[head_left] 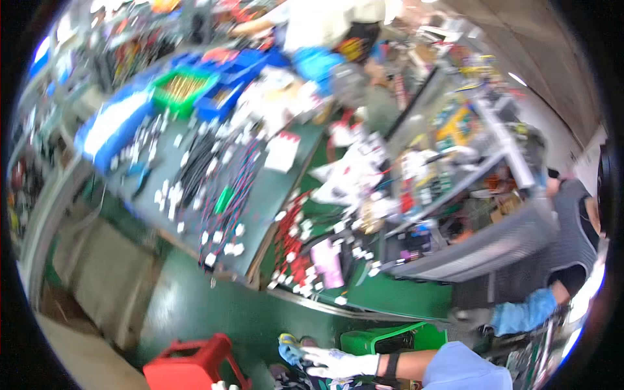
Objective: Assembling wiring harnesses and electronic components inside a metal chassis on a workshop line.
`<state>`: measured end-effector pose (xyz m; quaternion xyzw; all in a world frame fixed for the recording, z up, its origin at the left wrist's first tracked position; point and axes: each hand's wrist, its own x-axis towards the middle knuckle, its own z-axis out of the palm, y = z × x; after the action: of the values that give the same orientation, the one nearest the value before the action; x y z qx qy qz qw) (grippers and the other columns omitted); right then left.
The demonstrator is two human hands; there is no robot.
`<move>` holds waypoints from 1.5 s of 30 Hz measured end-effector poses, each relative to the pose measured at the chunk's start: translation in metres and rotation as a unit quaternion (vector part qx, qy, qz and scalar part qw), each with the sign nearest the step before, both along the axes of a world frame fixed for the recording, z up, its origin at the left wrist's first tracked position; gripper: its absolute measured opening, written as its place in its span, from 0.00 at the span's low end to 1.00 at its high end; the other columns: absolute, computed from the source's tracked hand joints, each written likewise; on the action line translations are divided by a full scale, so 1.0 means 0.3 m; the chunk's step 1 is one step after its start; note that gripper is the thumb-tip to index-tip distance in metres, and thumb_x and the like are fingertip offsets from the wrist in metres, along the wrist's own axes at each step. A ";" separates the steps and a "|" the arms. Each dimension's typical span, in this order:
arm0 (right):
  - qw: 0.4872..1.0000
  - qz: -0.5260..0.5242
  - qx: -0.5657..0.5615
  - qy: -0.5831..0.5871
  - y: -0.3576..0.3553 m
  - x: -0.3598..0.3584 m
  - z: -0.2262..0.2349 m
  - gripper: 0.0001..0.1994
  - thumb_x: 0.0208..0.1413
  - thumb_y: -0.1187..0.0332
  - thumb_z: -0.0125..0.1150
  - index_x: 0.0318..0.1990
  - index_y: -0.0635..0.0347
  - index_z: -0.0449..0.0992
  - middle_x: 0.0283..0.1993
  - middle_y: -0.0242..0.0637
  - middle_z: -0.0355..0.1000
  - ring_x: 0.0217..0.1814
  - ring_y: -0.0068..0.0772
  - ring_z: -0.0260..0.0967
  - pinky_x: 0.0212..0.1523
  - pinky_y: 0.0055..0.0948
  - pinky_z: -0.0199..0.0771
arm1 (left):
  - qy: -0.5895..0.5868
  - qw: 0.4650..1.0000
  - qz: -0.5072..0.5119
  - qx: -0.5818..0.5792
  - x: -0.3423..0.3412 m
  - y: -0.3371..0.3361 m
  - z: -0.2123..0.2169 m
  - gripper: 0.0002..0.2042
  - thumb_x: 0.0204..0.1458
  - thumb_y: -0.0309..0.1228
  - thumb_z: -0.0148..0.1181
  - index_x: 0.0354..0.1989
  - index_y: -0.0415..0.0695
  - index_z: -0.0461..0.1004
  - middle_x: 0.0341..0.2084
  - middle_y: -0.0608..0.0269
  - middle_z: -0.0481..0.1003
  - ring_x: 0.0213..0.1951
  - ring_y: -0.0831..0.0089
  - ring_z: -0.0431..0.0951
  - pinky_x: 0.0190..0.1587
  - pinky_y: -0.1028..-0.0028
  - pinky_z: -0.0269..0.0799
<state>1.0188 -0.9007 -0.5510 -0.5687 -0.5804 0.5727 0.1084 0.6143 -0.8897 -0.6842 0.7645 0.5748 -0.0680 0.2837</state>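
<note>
We see a green workbench [273,188] strewn with wire bundles [227,188]; below it, our white-gloved right hand [335,362], fingers spread, touches a blue-yellow object [289,348] beside a red stool [192,367].

A hand in a white glove [338,361] with a black wrist strap and pale blue sleeve [463,369] reaches toward a blue-and-yellow object [290,349]. A red plastic stool [192,366] and a bright green crate [390,338] stand on the dark green floor [208,305]. On the grey-green bench [266,188] lie black, red and blue wire bundles [221,188] with white connectors, beside blue bins [114,123] and a green tray [182,88]. A co-worker wears a grey striped top [572,227] and a blue sleeve cover [523,313].
</note>
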 end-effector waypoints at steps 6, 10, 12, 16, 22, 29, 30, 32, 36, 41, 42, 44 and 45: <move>0.961 -0.101 0.241 -0.091 -0.067 0.165 0.567 0.31 0.60 0.54 0.58 0.64 0.65 0.61 0.72 0.54 0.50 0.48 0.43 0.75 0.52 0.38 0.75 | -0.284 0.952 0.060 -0.102 0.505 0.278 0.591 0.23 0.60 0.39 0.54 0.57 0.33 0.69 0.58 0.43 0.69 0.62 0.55 0.67 0.64 0.66 0.61; 0.883 -0.249 0.295 -0.268 0.050 0.280 0.681 0.28 0.58 0.51 0.60 0.57 0.65 0.70 0.71 0.60 0.48 0.65 0.57 0.62 0.64 0.43 0.63 | -0.253 0.965 -0.063 -0.010 0.655 0.453 0.860 0.21 0.58 0.38 0.57 0.53 0.35 0.73 0.50 0.43 0.75 0.54 0.50 0.74 0.59 0.63 0.68; 0.879 -0.280 0.291 -0.255 0.118 0.320 0.685 0.26 0.57 0.52 0.60 0.55 0.64 0.73 0.69 0.62 0.52 0.62 0.58 0.65 0.61 0.42 0.66 | -0.250 0.958 -0.119 0.069 0.687 0.543 0.924 0.19 0.57 0.36 0.57 0.51 0.35 0.74 0.48 0.42 0.76 0.50 0.48 0.76 0.55 0.62 0.71; 0.966 -0.168 0.138 -0.142 0.172 0.315 0.662 0.24 0.61 0.51 0.54 0.55 0.61 0.72 0.69 0.49 0.57 0.62 0.52 0.66 0.60 0.43 0.67 | -0.282 0.944 -0.138 0.104 0.708 0.699 1.057 0.16 0.58 0.32 0.55 0.50 0.34 0.73 0.45 0.42 0.77 0.47 0.47 0.76 0.52 0.61 0.72; 0.931 -0.205 0.121 -0.277 0.216 0.332 0.662 0.24 0.61 0.49 0.51 0.57 0.55 0.72 0.64 0.45 0.65 0.59 0.50 0.68 0.59 0.43 0.67 | -0.360 0.927 -0.102 0.013 0.742 1.035 1.214 0.15 0.60 0.29 0.55 0.51 0.32 0.74 0.44 0.48 0.78 0.46 0.60 0.78 0.51 0.67 0.72; 0.822 -0.512 -0.035 -0.246 0.328 0.103 0.706 0.21 0.60 0.55 0.56 0.52 0.62 0.74 0.53 0.48 0.73 0.55 0.47 0.71 0.55 0.39 0.71 | -0.386 0.883 -0.256 0.076 0.859 1.564 1.204 0.12 0.60 0.27 0.55 0.47 0.34 0.77 0.44 0.48 0.79 0.47 0.59 0.80 0.54 0.68 0.72; 0.838 -0.484 -0.023 -0.252 0.348 0.049 0.689 0.22 0.61 0.53 0.55 0.54 0.62 0.73 0.54 0.48 0.73 0.55 0.45 0.72 0.55 0.38 0.70 | -0.382 0.883 -0.262 0.071 0.865 1.614 1.206 0.12 0.60 0.27 0.55 0.47 0.34 0.77 0.44 0.49 0.79 0.48 0.59 0.80 0.54 0.69 0.72; 0.855 -0.460 -0.066 -0.230 0.354 -0.032 0.656 0.25 0.62 0.50 0.53 0.56 0.61 0.72 0.55 0.47 0.72 0.56 0.46 0.71 0.57 0.37 0.69 | -0.377 0.878 -0.288 0.059 0.888 1.686 1.209 0.11 0.60 0.27 0.55 0.46 0.34 0.77 0.44 0.49 0.80 0.48 0.60 0.80 0.54 0.69 0.72; 0.836 -0.466 -0.165 -0.238 0.278 -0.154 0.536 0.26 0.63 0.48 0.50 0.58 0.58 0.71 0.57 0.48 0.71 0.57 0.49 0.70 0.56 0.39 0.70 | -0.377 0.884 -0.272 -0.056 0.933 1.726 1.195 0.12 0.59 0.25 0.54 0.47 0.33 0.77 0.45 0.51 0.79 0.47 0.66 0.80 0.52 0.71 0.73; 0.849 -0.368 -0.231 -0.301 -0.056 -0.394 0.382 0.19 0.64 0.52 0.44 0.48 0.55 0.74 0.42 0.46 0.76 0.47 0.54 0.73 0.48 0.46 0.72 | -0.415 0.859 -0.260 -0.147 0.999 1.680 1.157 0.14 0.59 0.24 0.54 0.51 0.33 0.76 0.43 0.53 0.81 0.40 0.74 0.80 0.46 0.75 0.75; 0.831 -0.386 -0.288 -0.279 -0.134 -0.461 0.354 0.20 0.64 0.52 0.42 0.46 0.57 0.74 0.41 0.46 0.75 0.47 0.54 0.72 0.49 0.46 0.71 | -0.398 0.864 -0.279 -0.132 1.010 1.671 1.151 0.14 0.59 0.26 0.55 0.51 0.34 0.76 0.38 0.55 0.82 0.36 0.75 0.80 0.42 0.75 0.75; 0.847 -0.347 -0.300 -0.269 -0.275 -0.590 0.314 0.21 0.65 0.50 0.39 0.44 0.55 0.75 0.38 0.45 0.76 0.47 0.51 0.73 0.48 0.45 0.71 | -0.365 0.871 -0.308 -0.117 1.026 1.657 1.147 0.14 0.60 0.31 0.55 0.51 0.36 0.77 0.33 0.54 0.82 0.33 0.72 0.82 0.39 0.74 0.76; 0.872 -0.294 -0.283 -0.270 -0.325 -0.641 0.291 0.23 0.66 0.49 0.38 0.42 0.56 0.76 0.38 0.45 0.77 0.47 0.51 0.73 0.48 0.45 0.70 | -0.372 0.864 -0.319 -0.117 1.032 1.653 1.147 0.15 0.61 0.32 0.55 0.51 0.36 0.77 0.32 0.54 0.82 0.33 0.71 0.82 0.39 0.74 0.76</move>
<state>0.8264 -0.9984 -0.4638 -0.8518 -0.2068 0.4782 -0.0546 0.9238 -0.3937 -0.3400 0.8358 0.1396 0.0678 0.5266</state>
